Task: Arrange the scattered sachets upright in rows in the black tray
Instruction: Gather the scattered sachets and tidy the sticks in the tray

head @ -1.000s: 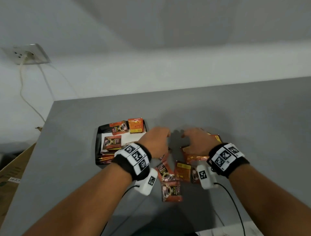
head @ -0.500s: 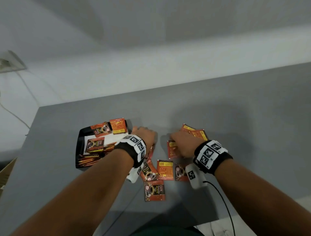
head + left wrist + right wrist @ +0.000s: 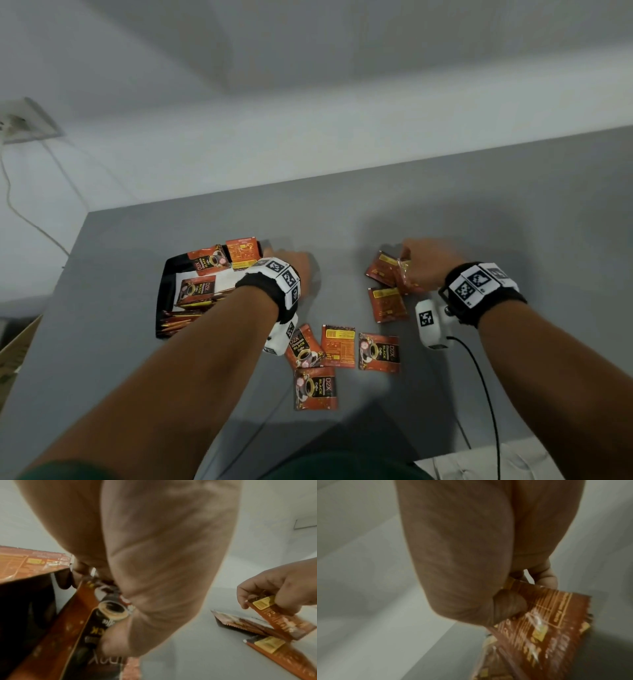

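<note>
Right grip, head view: one sachet (image 3: pixel 405 274) is pinched by its upper edge in the right hand (image 3: pixel 428 265) and hangs clear of the grey table (image 3: pixel 496 212), at 2 o'clock from the loose sachets.
Left grip, head view: the left hand (image 3: pixel 298 270) is seen at the 3 o'clock edge of the black tray (image 3: pixel 168 291); its fingers are hidden by the wrist band, so the grasp cannot be told here.
Tray, head view: sachets are packed on edge along the 6 o'clock side, several lean at 12 o'clock, and one lies flat on a white liner (image 3: pixel 226 284). On-edge packing is judged to save room for the rows.
Loose sachets, head view: four lie flat at 6 o'clock of the hands (image 3: pixel 329 346); two more lie beside the right hand (image 3: pixel 388 303).
Left wrist view: a dark, glossy sachet with a coffee-cup print (image 3: pixel 102 623) is clamped between thumb and fingers beside the tray's black wall (image 3: pixel 25 601), judged ready for insertion.
Right wrist view: the thumb (image 3: pixel 508 601) is pressed on a flat, rust-red foil packet (image 3: pixel 547 622) with a serrated edge and yellow print; the picture is blurred.
Handling: thin, slippery film is expected; a firm edge pinch is advised.
</note>
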A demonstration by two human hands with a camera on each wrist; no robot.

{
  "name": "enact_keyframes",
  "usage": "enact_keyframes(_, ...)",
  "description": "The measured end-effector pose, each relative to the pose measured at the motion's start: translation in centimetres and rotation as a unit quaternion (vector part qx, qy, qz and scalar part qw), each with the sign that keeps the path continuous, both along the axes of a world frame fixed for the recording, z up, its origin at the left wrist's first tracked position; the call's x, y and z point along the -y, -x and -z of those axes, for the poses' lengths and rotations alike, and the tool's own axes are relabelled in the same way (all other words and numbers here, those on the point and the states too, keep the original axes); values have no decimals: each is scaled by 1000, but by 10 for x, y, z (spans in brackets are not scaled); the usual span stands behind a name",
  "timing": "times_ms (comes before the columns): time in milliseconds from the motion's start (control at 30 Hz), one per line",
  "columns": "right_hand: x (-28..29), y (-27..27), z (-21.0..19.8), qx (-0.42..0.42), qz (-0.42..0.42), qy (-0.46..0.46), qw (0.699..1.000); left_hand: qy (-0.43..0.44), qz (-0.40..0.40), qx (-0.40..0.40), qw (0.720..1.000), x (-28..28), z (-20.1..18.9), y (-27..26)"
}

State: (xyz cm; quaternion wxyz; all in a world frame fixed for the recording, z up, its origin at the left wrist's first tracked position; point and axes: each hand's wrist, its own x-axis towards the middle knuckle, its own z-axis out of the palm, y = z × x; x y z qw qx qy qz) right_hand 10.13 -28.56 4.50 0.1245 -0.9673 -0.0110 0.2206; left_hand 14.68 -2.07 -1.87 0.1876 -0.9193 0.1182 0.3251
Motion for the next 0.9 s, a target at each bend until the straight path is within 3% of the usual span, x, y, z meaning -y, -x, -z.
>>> enact_keyframes(33, 1, 1, 6, -5, 10, 2, 1000, -1, -6, -3, 1000, 2, 11, -5)
enact_keyframes(167, 5, 7, 25, -32, 37, -4, 999, -15, 2, 28, 999, 16, -26, 17)
enact_keyframes(367, 17, 8, 32, -30, 39, 10, 999, 33, -42, -5, 999, 8, -13, 12)
enact_keyframes(500, 16, 8, 36, -25, 68, -2, 997, 95, -38, 28, 994, 20, -43, 32)
enact_keyframes(767, 14, 7, 26, -7, 76, -10, 997, 214, -45, 71, 973, 33, -43, 38)
enact_keyframes(900, 13, 6, 13, -20, 69, -62, 995, 256, -103, 83, 958, 29, -42, 33)
